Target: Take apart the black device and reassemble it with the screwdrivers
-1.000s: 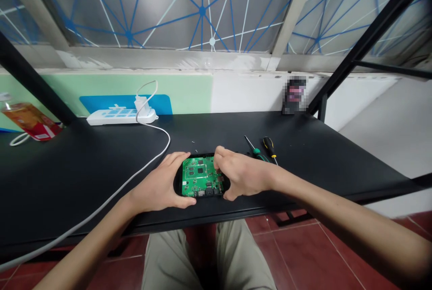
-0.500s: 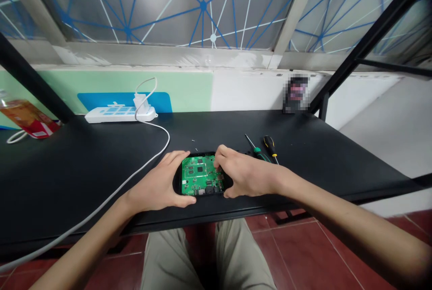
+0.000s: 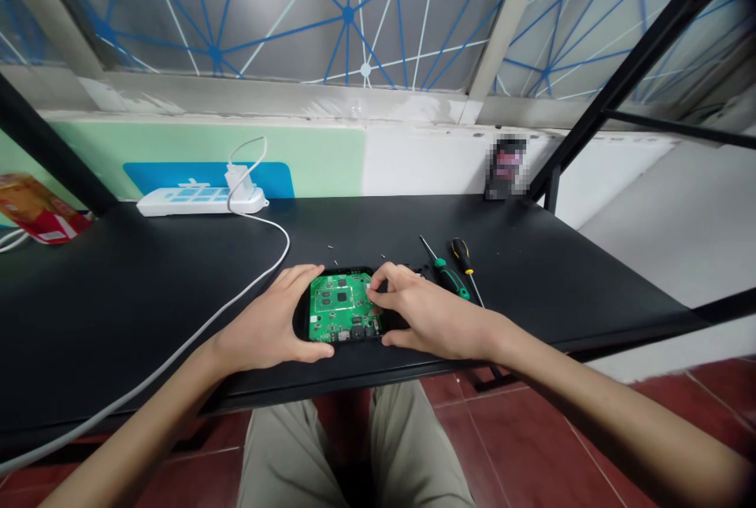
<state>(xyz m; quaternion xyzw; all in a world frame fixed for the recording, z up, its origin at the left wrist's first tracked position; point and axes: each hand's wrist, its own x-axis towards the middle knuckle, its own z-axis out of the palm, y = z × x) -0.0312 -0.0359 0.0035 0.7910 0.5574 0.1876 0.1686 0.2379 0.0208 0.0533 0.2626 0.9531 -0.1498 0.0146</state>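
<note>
While the left hand (image 3: 263, 323) grips the casing (image 3: 348, 270), board (image 3: 331, 316) markings blur.

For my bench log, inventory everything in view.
Circuit board: 1, green, in case
Case: 1, black, between hands
Screwdrivers: 2, green, black-yellow, right
Tiny bits: 3, pale, behind case
Power strip: 1, white, back left
Adapter: 1, white, on strip
Cables: 2, white, left
Container: 1, orange-red, far left
Pixelated object: 1, black, back right
Table: 1, black, central
Windows: several, grey, back
Left hand: 1, bare, on case
Right hand: 1, bare, at board
Trousers: 1, beige, below
</note>
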